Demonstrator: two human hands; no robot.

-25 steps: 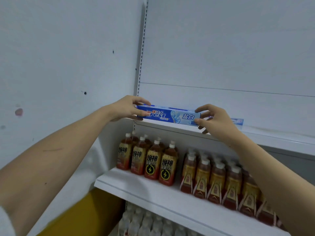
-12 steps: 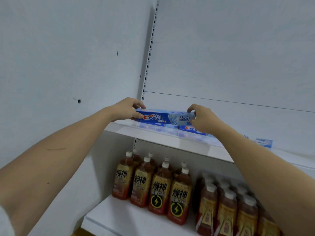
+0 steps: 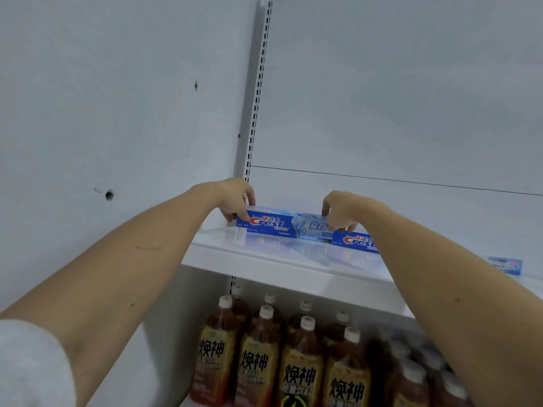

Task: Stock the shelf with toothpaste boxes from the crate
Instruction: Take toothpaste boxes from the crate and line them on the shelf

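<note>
Left hand point(image 3: 235, 198) curls its fingers over the left end of a blue toothpaste box point(image 3: 286, 226), which lies lengthwise on the white upper shelf point(image 3: 264, 259), near the shelf's left end. Right hand point(image 3: 342, 214) pinches the same box's right end. Just right of it lies a second box point(image 3: 357, 241), partly behind the right forearm. Farther right sits a third small box point(image 3: 505, 265), too blurred to read. Below stand brown drink bottles point(image 3: 258, 356).

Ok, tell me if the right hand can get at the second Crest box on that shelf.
Probably yes. The right hand pinches the end of the first toothpaste box, and the second Crest box lies just below it on the shelf, nothing between. It must let go first.
</note>
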